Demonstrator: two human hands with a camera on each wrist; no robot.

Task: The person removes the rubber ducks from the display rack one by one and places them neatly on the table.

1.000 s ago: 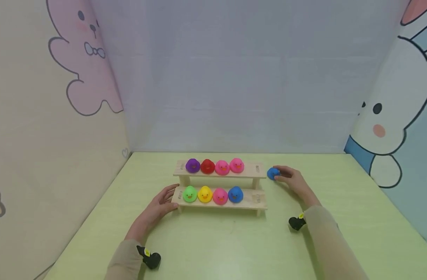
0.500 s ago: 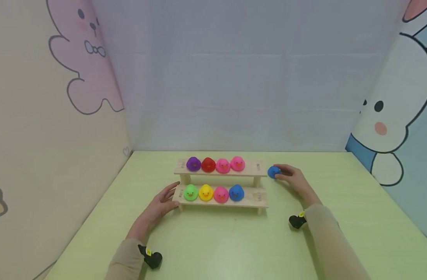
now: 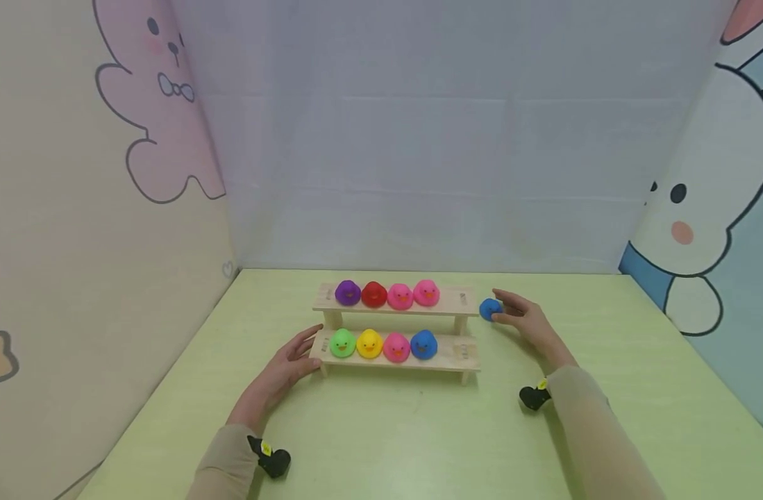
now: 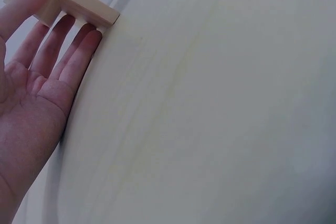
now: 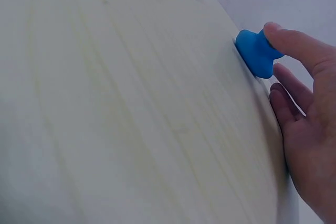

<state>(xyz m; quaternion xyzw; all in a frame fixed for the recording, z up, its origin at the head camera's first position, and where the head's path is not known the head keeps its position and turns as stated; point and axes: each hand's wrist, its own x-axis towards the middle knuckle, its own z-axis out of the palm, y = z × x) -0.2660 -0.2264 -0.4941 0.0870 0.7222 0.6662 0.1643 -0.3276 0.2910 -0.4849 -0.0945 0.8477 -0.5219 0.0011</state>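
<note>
A two-tier wooden display rack (image 3: 446, 354) stands on the table with small rubber ducks on both tiers. Its upper tier bears a purple duck (image 3: 348, 293), a red duck (image 3: 374, 295) and two pink ducks (image 3: 400, 296). Below sit green (image 3: 342, 344), yellow (image 3: 369, 344), pink (image 3: 396, 348) and blue ducks. My left hand (image 3: 287, 364) holds the rack's left end, thumb in front and fingers behind. Right of the rack, a separate blue duck (image 5: 256, 53) sits on the table. My right hand (image 3: 527, 323) is at it, thumb touching its side, index finger raised off it.
The pale yellow-green table (image 3: 381, 444) reaches back to a white curtain (image 3: 418, 160). Cartoon-printed walls stand at left and right. Black wrist cameras (image 3: 271, 460) hang beneath both sleeves.
The right hand's index finger has lifted slightly away from the blue duck, widening its spread from the thumb. The left hand stays at the rack, and the ducks keep their places.
</note>
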